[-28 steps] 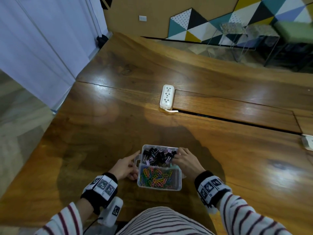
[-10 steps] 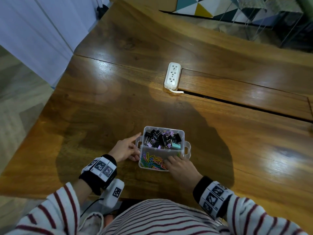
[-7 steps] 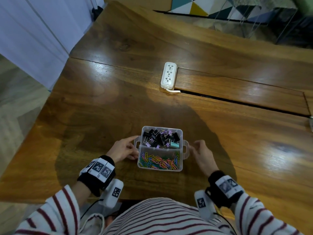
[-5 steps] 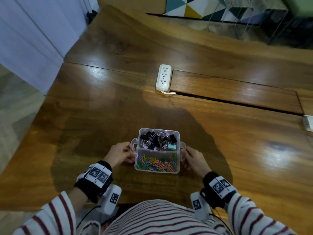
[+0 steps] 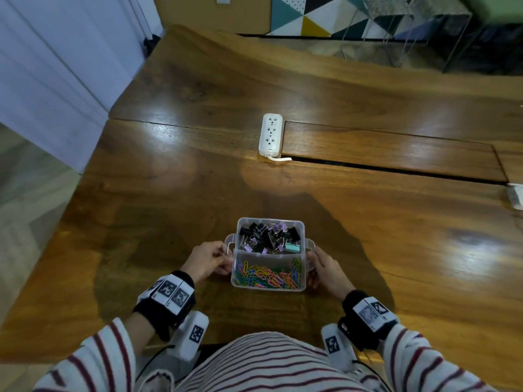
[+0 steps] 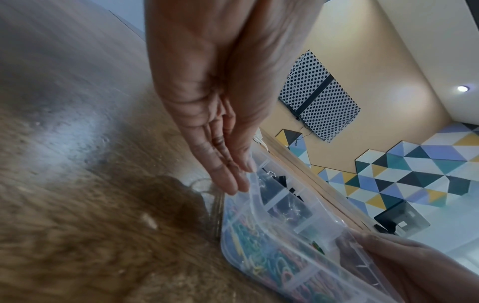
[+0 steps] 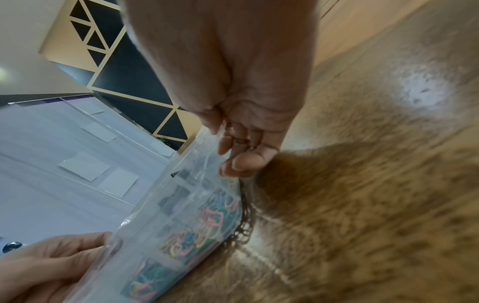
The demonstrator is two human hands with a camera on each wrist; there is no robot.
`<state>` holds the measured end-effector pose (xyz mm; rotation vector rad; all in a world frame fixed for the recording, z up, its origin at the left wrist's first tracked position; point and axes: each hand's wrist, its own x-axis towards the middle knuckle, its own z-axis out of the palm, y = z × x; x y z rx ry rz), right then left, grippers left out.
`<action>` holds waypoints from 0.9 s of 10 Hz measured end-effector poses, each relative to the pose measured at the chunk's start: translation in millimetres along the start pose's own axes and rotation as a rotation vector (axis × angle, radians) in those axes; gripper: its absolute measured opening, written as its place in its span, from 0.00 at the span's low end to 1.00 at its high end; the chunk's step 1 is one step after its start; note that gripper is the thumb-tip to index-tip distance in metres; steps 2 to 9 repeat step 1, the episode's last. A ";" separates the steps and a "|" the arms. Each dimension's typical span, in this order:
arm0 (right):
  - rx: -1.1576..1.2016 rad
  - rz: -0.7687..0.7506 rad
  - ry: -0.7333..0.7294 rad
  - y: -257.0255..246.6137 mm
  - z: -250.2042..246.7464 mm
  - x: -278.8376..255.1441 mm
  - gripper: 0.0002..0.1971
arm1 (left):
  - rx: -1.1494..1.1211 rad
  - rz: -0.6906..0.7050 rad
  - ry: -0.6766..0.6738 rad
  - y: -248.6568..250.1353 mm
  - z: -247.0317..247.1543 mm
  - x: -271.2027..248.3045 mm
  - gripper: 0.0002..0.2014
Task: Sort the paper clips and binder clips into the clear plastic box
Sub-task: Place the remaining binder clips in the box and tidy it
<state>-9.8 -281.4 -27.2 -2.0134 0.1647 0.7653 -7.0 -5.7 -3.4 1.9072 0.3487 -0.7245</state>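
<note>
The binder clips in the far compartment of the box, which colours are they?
Mostly black binder clips, some purple, one mint green; the head view shows it best.

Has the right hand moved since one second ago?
Yes. The right hand left the near compartment and now holds the clear plastic box at its right side.

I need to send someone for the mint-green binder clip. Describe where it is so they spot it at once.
On the wooden table, between both hands, sits a clear plastic box. In its far half, among the binder clips, the mint-green clip lies by the divider at the right, the only green one among black and purple.
</note>
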 end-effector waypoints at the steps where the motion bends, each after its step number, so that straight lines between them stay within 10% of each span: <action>1: 0.053 0.020 -0.013 1.9 -4.9 -4.2 0.15 | 0.044 -0.048 -0.053 -2.5 -1.0 -5.3 0.05; 9: 0.053 0.020 -0.013 1.9 -4.9 -4.2 0.15 | 0.044 -0.048 -0.053 -2.5 -1.0 -5.3 0.05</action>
